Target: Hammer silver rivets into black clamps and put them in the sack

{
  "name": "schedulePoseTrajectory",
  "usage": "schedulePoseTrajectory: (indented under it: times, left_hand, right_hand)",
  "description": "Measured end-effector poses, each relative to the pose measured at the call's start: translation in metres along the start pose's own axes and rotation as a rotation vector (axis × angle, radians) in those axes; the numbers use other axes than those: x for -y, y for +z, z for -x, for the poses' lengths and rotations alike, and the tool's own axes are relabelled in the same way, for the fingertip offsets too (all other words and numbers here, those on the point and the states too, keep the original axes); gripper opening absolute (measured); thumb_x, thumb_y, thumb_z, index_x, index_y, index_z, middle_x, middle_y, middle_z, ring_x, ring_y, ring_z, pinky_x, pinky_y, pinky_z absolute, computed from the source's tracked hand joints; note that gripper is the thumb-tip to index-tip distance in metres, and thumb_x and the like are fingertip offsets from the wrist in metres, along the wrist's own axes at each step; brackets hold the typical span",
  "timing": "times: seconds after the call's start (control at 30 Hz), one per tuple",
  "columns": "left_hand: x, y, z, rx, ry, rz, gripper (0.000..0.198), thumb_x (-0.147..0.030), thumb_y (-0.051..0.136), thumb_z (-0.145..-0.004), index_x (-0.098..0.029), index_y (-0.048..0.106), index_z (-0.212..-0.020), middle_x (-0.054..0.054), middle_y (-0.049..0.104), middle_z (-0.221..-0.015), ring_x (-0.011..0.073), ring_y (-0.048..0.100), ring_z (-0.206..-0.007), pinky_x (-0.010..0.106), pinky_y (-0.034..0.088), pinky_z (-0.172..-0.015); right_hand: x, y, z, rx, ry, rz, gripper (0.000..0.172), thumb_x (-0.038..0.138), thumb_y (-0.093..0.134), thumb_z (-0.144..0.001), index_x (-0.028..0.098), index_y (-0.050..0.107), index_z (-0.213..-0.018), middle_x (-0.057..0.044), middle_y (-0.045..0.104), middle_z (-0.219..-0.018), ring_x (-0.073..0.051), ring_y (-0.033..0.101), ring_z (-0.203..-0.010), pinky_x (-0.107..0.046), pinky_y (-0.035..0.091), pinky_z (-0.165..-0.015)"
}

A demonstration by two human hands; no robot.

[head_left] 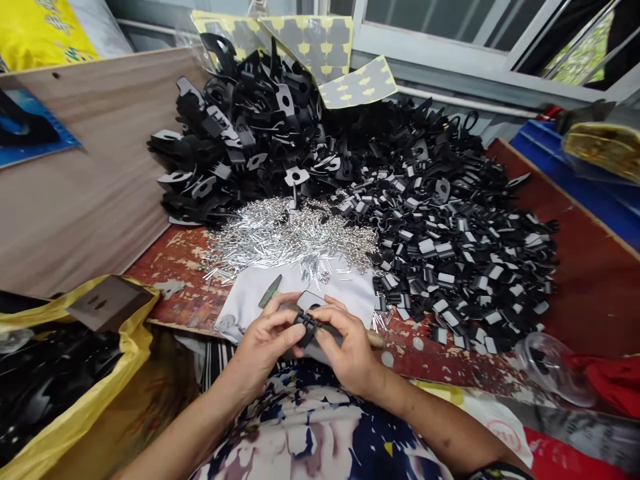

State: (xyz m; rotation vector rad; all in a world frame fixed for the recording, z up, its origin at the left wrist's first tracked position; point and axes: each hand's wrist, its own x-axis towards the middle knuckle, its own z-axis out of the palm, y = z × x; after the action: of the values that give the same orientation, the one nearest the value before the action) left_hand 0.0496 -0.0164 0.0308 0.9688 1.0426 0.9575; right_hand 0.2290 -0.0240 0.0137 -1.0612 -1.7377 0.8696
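Note:
Close to the table's front edge, my left hand [267, 340] and my right hand [353, 343] meet over a black plastic clip [306, 328]. Both have their fingers pinched on it from either side, and parts of it are hidden under them. A pale cloth [345, 277] lies flat just beyond my hands. On the cloth, a slim dark green pointed piece [271, 291] rests near my left fingertips. A wooden rod end [375, 339] shows beside my right hand. Past the cloth is a heap of small silvery pins and springs [290, 233].
Large black plastic parts [250, 133] pile up at the back, with smaller black pieces [450, 247] heaped right. Yellow-edged sheets [310, 43] stand behind. A wooden board [95, 160] borders the left. A yellow bag [135, 340] sits front left, a clear plastic cup [545, 363] front right.

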Motion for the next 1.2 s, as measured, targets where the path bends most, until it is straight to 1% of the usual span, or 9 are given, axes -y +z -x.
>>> schedulePoseTrajectory:
  times: [0.1,0.17,0.3,0.43,0.7,0.83,0.93,1.1,1.2]
  left_hand:
    - [-0.001,-0.004,-0.001,0.037,-0.005,-0.051,0.029,-0.047,0.082,-0.076,-0.018,0.078,-0.073,0.012,0.049,-0.146,0.0255,0.059,-0.095,0.026,0.056,-0.057]
    - [0.0,-0.009,-0.001,0.051,-0.027,-0.045,0.029,-0.046,0.081,-0.077,-0.018,0.077,-0.074,0.013,0.062,-0.126,0.0204,0.057,-0.082,0.025,0.052,-0.055]
    - [0.005,-0.018,0.001,-0.077,-0.072,0.03,0.032,-0.047,0.086,-0.072,-0.018,0.072,-0.074,0.001,0.059,-0.074,0.0121,0.048,-0.062,0.021,0.042,-0.057]
    - [0.006,-0.021,0.001,-0.137,-0.145,0.092,0.04,-0.05,0.091,-0.065,-0.018,0.069,-0.075,-0.003,0.056,-0.071,0.0092,0.05,-0.057,0.022,0.041,-0.06]
    - [0.001,-0.028,0.004,-0.161,-0.17,0.136,0.04,-0.047,0.093,-0.064,-0.016,0.07,-0.074,-0.003,0.058,-0.074,0.0095,0.053,-0.056,0.022,0.044,-0.059]
    - [0.001,-0.027,0.004,-0.18,-0.193,0.175,0.041,-0.046,0.096,-0.061,-0.016,0.07,-0.073,-0.003,0.058,-0.074,0.0091,0.054,-0.055,0.021,0.047,-0.056]
    - [0.002,-0.024,0.005,-0.176,-0.188,0.202,0.041,-0.045,0.097,-0.06,-0.015,0.071,-0.073,-0.002,0.059,-0.075,0.0089,0.054,-0.057,0.02,0.048,-0.056]
    - [0.005,-0.027,0.011,-0.173,-0.164,0.212,0.037,-0.043,0.095,-0.064,-0.015,0.074,-0.075,-0.001,0.06,-0.077,0.0079,0.054,-0.056,0.019,0.05,-0.055]
    - [0.005,-0.033,0.015,-0.209,-0.159,0.228,0.038,-0.043,0.096,-0.063,-0.015,0.074,-0.075,-0.001,0.061,-0.077,0.0082,0.054,-0.057,0.019,0.051,-0.054]
  right_hand:
    - [-0.006,-0.01,-0.005,0.166,0.09,-0.169,0.029,0.023,0.057,-0.093,0.033,0.072,-0.116,0.003,0.079,-0.102,-0.02,0.074,-0.097,-0.046,0.041,-0.119]
    - [-0.012,-0.029,-0.013,0.249,0.093,-0.128,0.028,0.024,0.056,-0.095,0.032,0.073,-0.115,0.003,0.079,-0.098,-0.02,0.074,-0.094,-0.042,0.052,-0.105]
    - [-0.038,-0.08,-0.038,-0.016,0.025,0.525,0.019,0.021,0.059,-0.095,0.025,0.076,-0.103,-0.004,0.078,-0.091,-0.023,0.068,-0.088,-0.04,0.049,-0.088]
    - [-0.071,-0.1,-0.056,-0.034,-0.019,0.935,0.011,0.018,0.063,-0.094,0.02,0.071,-0.086,-0.007,0.073,-0.085,-0.024,0.062,-0.085,-0.041,0.041,-0.085]
    - [-0.083,-0.099,-0.06,-0.123,0.008,0.775,0.019,0.015,0.054,-0.095,0.022,0.066,-0.107,-0.009,0.068,-0.101,-0.025,0.062,-0.093,-0.037,0.048,-0.085]
    - [-0.09,-0.081,-0.07,0.101,-0.093,0.752,0.042,0.009,0.056,-0.091,0.02,0.065,-0.131,-0.013,0.067,-0.128,-0.029,0.058,-0.118,-0.044,0.049,-0.101]
    - [-0.098,-0.065,-0.09,0.22,-0.21,0.562,0.043,0.005,0.051,-0.092,0.023,0.07,-0.127,-0.009,0.063,-0.141,-0.026,0.053,-0.129,-0.046,0.046,-0.11]
    - [-0.109,-0.07,-0.117,0.034,-0.049,0.277,0.022,0.014,0.067,-0.083,0.024,0.078,-0.1,-0.005,0.074,-0.1,-0.023,0.065,-0.095,-0.041,0.054,-0.093]
    - [-0.118,-0.083,-0.118,-0.086,0.039,0.184,0.02,0.027,0.058,-0.092,0.023,0.074,-0.103,-0.004,0.07,-0.091,-0.018,0.066,-0.076,-0.034,0.057,-0.074]
